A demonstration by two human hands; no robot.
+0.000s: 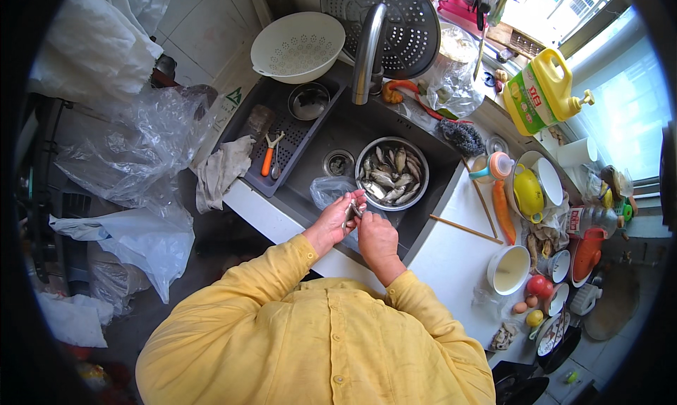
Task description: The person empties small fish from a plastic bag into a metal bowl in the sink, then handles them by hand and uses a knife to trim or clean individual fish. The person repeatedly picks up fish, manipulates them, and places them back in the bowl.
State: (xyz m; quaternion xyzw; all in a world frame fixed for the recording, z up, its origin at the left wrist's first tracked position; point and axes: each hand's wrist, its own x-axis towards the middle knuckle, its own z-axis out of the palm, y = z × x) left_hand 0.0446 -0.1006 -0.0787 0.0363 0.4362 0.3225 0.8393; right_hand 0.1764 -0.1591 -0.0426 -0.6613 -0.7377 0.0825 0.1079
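Over the front edge of the dark sink (pixel 365 122), my left hand (pixel 334 221) holds a small silvery fish (pixel 349 217) with its palm turned up. The fingers of my right hand (pixel 377 240) are curled closed against the same fish, at its upper end; whether they also hold a small tool is hidden. Just beyond my hands, a round steel bowl (pixel 421 189) full of several small whole fish (pixel 391 175) stands in the sink. A clear plastic bag (pixel 329 190) lies partly beneath my hands, beside the drain strainer (pixel 338 163).
A grey drain tray (pixel 295 154) on the left holds an orange-handled peeler (pixel 268 156) and a small steel bowl (pixel 309 101). The faucet (pixel 368 53) arches over the sink's back. Chopsticks (pixel 465 229), a carrot (pixel 503 212), a baby bottle (pixel 492 166) and a white bowl (pixel 508 270) occupy the right counter.
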